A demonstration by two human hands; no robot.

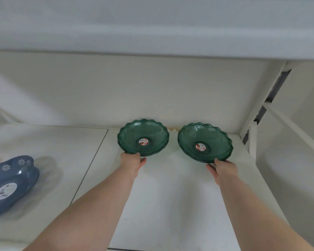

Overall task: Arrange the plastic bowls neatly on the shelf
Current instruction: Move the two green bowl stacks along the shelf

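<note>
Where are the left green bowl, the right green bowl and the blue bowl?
left green bowl point(132, 132): head view, inner wall.
right green bowl point(218, 142): head view, inner wall.
blue bowl point(14, 173): head view, upper side.

Left hand point(131, 161) grips left bowl point(143, 137); right hand point(223, 169) right bowl point(205, 143)

Two green translucent bowls with scalloped rims sit upright on the white shelf point(170, 187), side by side and slightly apart. The left bowl point(143, 137) lies just beyond the left hand point(131, 163), the right bowl point(205, 142) just beyond the right hand point(223, 169). Each carries a round sticker at its centre; the right one may be a small stack.
</note>
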